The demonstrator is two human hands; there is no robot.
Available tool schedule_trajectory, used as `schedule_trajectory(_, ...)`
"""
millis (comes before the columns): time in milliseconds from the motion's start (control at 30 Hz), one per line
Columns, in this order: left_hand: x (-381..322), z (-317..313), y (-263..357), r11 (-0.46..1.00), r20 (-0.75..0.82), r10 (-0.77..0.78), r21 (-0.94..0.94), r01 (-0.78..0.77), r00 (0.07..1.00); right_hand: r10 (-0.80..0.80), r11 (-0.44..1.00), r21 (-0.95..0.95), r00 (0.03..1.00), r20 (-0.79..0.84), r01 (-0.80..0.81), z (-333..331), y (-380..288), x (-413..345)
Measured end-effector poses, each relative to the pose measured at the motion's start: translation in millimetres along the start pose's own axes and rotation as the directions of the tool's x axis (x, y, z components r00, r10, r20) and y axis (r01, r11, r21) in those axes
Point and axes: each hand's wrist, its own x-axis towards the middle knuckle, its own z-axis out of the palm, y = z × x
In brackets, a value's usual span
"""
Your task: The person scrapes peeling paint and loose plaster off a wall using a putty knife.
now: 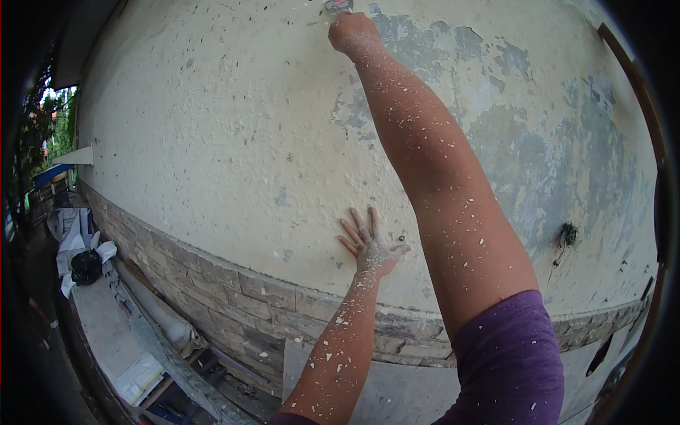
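My right hand (356,33) is raised to the top of the view, its fingers closed around a scraper (339,6). Only part of the scraper's metal blade shows; its handle is hidden in my fist. Before me stands a cream painted wall (223,143) with peeling, pitted paint. Grey bare patches (419,45) spread to the right of the scraper. Lower down, my left hand (374,252) lies against the wall with its fingers spread, holding nothing. Pale paint flakes dot both forearms and the purple sleeve (510,356).
A stone-clad band (265,289) runs along the wall's base. At lower left, a long board (101,319) bears a black plastic bag (86,267) and crumpled sheets. Wires (568,234) stick out of the wall at right, near a brown frame (637,90).
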Motion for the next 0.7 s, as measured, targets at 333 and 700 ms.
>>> schedule_trajectory(333,-2.3,-13.1,-10.0,0.999,-0.007,-0.045,0.000,0.045,0.999,0.057,0.974,-0.216,0.996,-0.066,-0.070,-39.3,64.7,-17.2)
schedule_trajectory(700,-0.4,-13.2,-17.5,0.996,0.001,-0.086,0.018,0.086,0.996,0.136,0.974,-0.189,0.990,0.032,-0.128,-42.7,77.2,-83.1)
